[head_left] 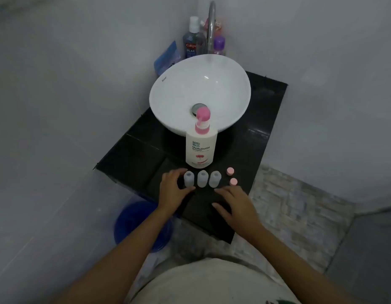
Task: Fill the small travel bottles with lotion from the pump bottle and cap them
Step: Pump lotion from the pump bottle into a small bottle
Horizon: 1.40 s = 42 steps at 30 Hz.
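A white pump bottle with a pink pump stands on the black counter in front of the sink. Three small translucent travel bottles stand uncapped in a row before it: left, middle, right. Two pink caps lie to their right. My left hand curls around the left bottle, fingers apart, thumb in front of it; whether it touches is unclear. My right hand hovers open, palm down, just in front of the right bottle and caps.
A white bowl sink with a chrome tap fills the back of the counter. Mouthwash, a purple-capped bottle and a blue pouch stand behind it. A blue bucket sits on the floor at the left.
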Motion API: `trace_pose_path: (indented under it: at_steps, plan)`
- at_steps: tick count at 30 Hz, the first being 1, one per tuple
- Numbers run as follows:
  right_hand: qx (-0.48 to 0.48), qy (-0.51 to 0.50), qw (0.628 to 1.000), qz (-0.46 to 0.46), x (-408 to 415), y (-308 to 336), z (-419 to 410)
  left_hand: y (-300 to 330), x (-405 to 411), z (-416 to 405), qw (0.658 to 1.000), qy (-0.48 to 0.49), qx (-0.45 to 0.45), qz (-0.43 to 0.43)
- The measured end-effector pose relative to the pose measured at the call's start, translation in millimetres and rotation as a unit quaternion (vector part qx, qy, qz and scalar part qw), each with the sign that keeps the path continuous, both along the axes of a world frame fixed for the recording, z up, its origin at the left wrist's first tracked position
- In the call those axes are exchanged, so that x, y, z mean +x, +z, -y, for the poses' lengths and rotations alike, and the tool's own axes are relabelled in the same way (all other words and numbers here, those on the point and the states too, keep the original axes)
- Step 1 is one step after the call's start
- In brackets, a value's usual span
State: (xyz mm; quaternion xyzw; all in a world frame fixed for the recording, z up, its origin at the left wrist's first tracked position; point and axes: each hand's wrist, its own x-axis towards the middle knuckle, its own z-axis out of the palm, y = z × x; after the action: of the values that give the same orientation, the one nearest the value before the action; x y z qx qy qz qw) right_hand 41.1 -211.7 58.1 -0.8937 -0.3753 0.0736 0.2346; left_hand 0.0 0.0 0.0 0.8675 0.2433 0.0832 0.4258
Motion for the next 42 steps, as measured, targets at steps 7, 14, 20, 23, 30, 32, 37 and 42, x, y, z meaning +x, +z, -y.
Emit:
trace_pose_path:
  at_steps: [7,14,20,23,30,32,37,42]
  plan:
    - [0.214,-0.037,0.976,0.036,45.0,72.2,-27.4,10.5,-2.9,-6.6,0.998,0.043,-0.037,-0.021]
    - [0.324,-0.069,0.944,0.013,115.7,146.4,-101.5,60.8,-0.4,-13.0,0.994,0.081,-0.015,0.076]
    - [0.153,0.041,0.977,-0.143,137.1,141.2,-144.7,104.7,10.9,-11.5,0.990,0.048,0.034,0.131]
    - [0.128,0.051,0.966,-0.219,141.1,132.3,-149.9,116.2,16.9,-9.0,0.991,0.034,0.028,0.130]
    - [0.162,0.034,0.951,-0.261,139.5,128.0,-150.7,132.5,23.5,-6.3,0.990,0.037,0.029,0.135]
    - [0.172,0.033,0.948,-0.267,138.6,128.1,-150.6,135.5,23.3,-5.4,0.990,0.044,0.026,0.135]
    - [0.185,0.024,0.943,-0.276,135.2,130.0,-150.4,141.4,22.5,-2.4,0.990,0.047,0.018,0.130]
    - [0.198,0.018,0.934,-0.298,134.3,132.0,-149.0,147.3,21.0,-2.5,0.988,0.027,-0.028,0.149]
